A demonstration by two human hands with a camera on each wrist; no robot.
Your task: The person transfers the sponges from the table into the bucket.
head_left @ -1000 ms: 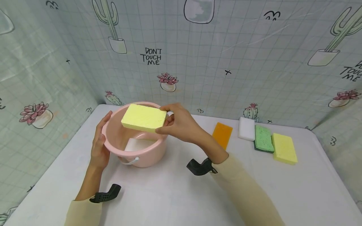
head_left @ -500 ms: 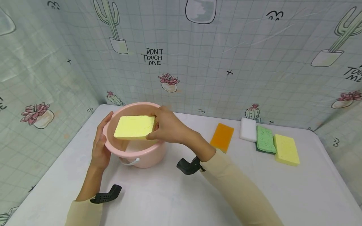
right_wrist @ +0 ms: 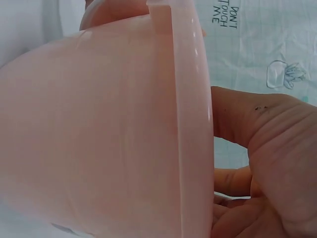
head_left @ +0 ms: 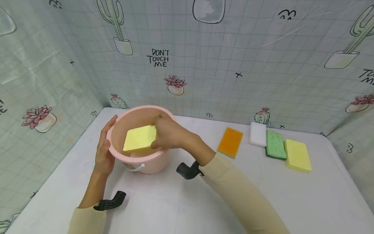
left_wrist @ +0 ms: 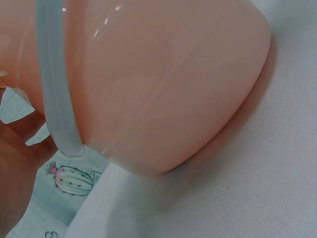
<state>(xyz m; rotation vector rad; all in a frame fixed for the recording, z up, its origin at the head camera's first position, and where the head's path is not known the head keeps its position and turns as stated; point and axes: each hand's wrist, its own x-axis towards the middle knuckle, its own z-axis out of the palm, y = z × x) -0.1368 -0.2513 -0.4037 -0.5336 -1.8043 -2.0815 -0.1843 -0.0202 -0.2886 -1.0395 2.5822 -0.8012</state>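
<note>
A pink bucket with a white handle stands at the left of the table. My left hand rests against its outer left side, fingers stretched along the wall up to the rim. In the left wrist view, part of the left hand shows behind the handle. My right hand grips a yellow sponge by its right end, inside the bucket's mouth. Beneath the sponge, a whitish block shows in the bucket, mostly covered. From the right wrist view, the bucket wall hides the sponge and fingertips.
Right of the bucket lies an orange sponge. Beyond it sit a white sponge, a green sponge with a dark underside, and another yellow sponge, side by side. A patterned curtain closes off the back of the white table.
My right hand has moved left and down, carrying the yellow sponge from above the rim into the bucket's mouth. The sponge now covers more of the whitish block. My left hand stays put.
</note>
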